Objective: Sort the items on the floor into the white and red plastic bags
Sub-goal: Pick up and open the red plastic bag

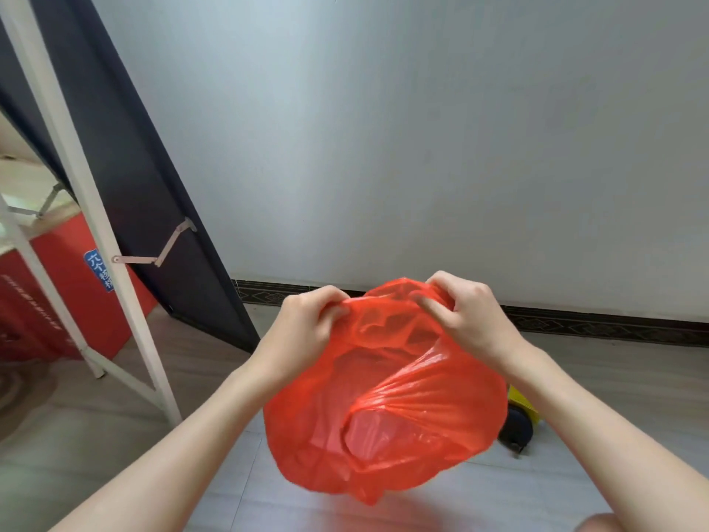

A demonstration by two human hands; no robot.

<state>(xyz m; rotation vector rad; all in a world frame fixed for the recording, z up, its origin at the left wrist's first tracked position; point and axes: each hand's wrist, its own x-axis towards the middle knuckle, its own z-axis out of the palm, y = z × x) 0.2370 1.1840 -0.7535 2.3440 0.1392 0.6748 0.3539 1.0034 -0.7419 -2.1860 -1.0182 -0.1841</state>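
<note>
A thin red plastic bag hangs in the air in front of me, puffed out and crumpled. My left hand pinches the bag's top edge on the left. My right hand pinches the top edge on the right, its fingers partly inside the plastic. Behind the bag's right side, a yellow item and a round black item lie on the floor, mostly hidden. The white bag is out of view.
A white metal frame with a dark panel leans at the left, with a red box behind it. A pale wall with dark skirting stands ahead. Grey floor tiles lie below.
</note>
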